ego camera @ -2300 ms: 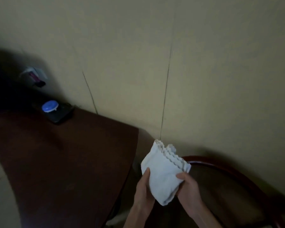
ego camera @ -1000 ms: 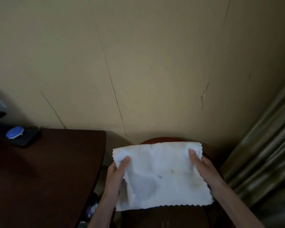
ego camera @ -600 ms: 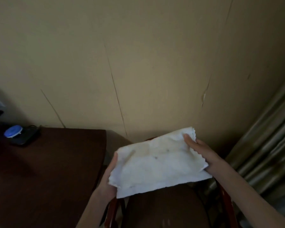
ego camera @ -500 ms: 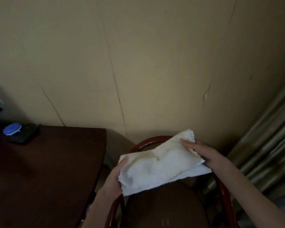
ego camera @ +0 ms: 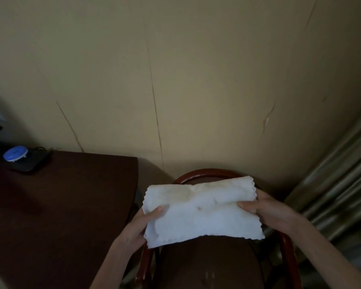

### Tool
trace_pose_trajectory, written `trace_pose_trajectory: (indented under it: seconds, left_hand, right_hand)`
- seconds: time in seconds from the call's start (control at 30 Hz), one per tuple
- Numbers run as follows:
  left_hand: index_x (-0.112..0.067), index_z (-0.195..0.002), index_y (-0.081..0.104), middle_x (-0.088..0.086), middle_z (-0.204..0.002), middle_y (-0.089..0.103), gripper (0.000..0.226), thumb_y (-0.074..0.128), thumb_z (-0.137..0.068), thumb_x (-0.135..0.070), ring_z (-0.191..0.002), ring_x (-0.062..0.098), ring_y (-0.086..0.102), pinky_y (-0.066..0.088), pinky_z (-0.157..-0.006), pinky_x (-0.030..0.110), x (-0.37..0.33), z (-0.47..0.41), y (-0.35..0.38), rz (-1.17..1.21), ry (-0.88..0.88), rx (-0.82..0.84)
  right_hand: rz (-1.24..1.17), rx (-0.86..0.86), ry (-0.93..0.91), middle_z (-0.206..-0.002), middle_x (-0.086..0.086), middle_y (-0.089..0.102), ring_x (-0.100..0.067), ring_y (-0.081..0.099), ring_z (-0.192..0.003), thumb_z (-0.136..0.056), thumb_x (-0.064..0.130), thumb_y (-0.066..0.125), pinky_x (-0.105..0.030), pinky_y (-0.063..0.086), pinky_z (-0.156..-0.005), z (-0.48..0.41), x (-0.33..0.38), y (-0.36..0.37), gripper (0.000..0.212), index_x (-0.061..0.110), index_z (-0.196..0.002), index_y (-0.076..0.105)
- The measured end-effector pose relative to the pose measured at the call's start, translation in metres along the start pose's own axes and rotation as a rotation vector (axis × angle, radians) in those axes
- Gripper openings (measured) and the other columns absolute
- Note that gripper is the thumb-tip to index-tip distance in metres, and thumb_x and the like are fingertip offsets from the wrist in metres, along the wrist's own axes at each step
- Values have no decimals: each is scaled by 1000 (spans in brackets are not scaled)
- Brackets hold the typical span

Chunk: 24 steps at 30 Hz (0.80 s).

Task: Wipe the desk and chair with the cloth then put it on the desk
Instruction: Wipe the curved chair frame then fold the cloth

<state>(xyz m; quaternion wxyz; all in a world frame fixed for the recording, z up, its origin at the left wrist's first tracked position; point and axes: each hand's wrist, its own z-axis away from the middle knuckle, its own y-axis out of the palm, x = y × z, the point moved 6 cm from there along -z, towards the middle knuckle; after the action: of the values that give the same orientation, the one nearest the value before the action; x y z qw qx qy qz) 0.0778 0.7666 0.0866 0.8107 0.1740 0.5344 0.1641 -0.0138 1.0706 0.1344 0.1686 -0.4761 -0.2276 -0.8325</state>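
Folding the white cloth (ego camera: 202, 213) in mid-air above the seat of the chair (ego camera: 206, 171), just right of the tabletop (ego camera: 71, 205), probably goes best if the left hand (ego camera: 141, 225) and right hand (ego camera: 268, 212), each grip pinching an end, bring edges together evenly into a flat wiping pad.

A white scallop-edged cloth (ego camera: 202, 213), faintly stained brown near its middle and upper left, is held spread out above the seat, its top edge folded toward the viewer. The left grip (ego camera: 138, 226) pinches its lower left side and the right grip (ego camera: 273, 211) its right side. Beneath it stands a reddish-brown wooden chair with a curved back rail (ego camera: 206, 171) and a dark seat, just right of the dark brown wooden worktop (ego camera: 71, 205).
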Motion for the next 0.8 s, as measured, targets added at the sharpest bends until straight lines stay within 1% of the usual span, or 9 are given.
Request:
trace_pose_trajectory:
  seconds: [0.13, 0.3, 0.4, 0.43, 0.47, 0.53, 0.6, 0.7, 0.8]
  left_hand:
    - [-20, -132, 59, 11, -123, 70, 54, 78, -82, -29, -112, 31, 68, 59, -85, 41, -11, 3, -3, -26, 13, -83]
    - [-18, -128, 61, 13, -119, 72, 84, 97, -52, -31, -107, 33, 70, 61, -77, 41, -37, 20, 0, -7, 141, -97]
    - [-21, -118, 70, 14, -120, 71, 79, 99, -47, -36, -106, 33, 70, 60, -76, 41, -70, 36, 6, -11, 276, -31]
    - [-25, -112, 74, 11, -116, 73, 67, 97, -50, -35, -104, 30, 72, 61, -75, 39, -84, 41, 11, -40, 321, -2]
    - [-28, -106, 77, 7, -111, 75, 54, 94, -55, -32, -100, 27, 73, 61, -73, 36, -99, 46, 18, -82, 360, 31]
    - [-33, -100, 78, 0, -106, 77, 40, 87, -62, -29, -97, 20, 74, 60, -71, 31, -128, 53, 35, -175, 403, 85]
    - [-33, -99, 78, -1, -107, 77, 41, 89, -59, -30, -98, 19, 74, 60, -71, 28, -150, 54, 47, -252, 407, 122]
    - [-27, -100, 78, 4, -110, 76, 34, 86, -68, -20, -100, 22, 74, 60, -73, 29, -166, 44, 59, -311, 349, 168]
    - [-24, -108, 75, 8, -115, 74, 32, 81, -77, -16, -104, 26, 72, 59, -75, 30, -172, 33, 66, -443, 276, 209]
  right_hand:
    - [-38, 9, -40, -122, -8, 69, -29, 65, -113, -76, 23, 83, -38, 58, -82, 1, 2, 17, 54, 23, -125, 62]
    - [-64, 124, -91, -125, -8, 67, -28, 63, -116, -75, 21, 83, -34, 57, -84, 23, 18, 31, 56, 20, -126, 63]
    - [-204, 169, -134, -101, -15, 73, -20, 74, -89, -80, 39, 71, -27, 59, -69, 37, 37, 39, 31, 14, -96, 79]
    - [-318, 142, -138, -99, -21, 72, -20, 74, -87, -85, 53, 56, -27, 60, -68, 35, 41, 36, 50, 10, -89, 80]
    - [-418, 189, -129, -115, -28, 66, -23, 69, -105, -86, 67, 40, -31, 58, -85, 35, 46, 41, 74, 4, -102, 76]
    - [-529, 436, -89, -151, -26, 29, -36, 29, -141, -75, 83, 40, -46, 15, -120, 40, 67, 75, 105, 4, -144, 40]
    - [-390, 492, -100, -154, -24, 26, -43, 27, -141, -69, 83, 54, -56, 4, -118, 34, 76, 89, 110, 13, -150, 31]
    - [136, 430, -158, -149, -24, 39, -46, 37, -135, -68, 74, 66, -63, 25, -112, 27, 73, 105, 90, 25, -141, 48]
    - [338, 309, -115, -133, -6, 62, -27, 57, -123, -69, 50, 82, -53, 43, -105, 22, 68, 128, 63, 31, -126, 61]
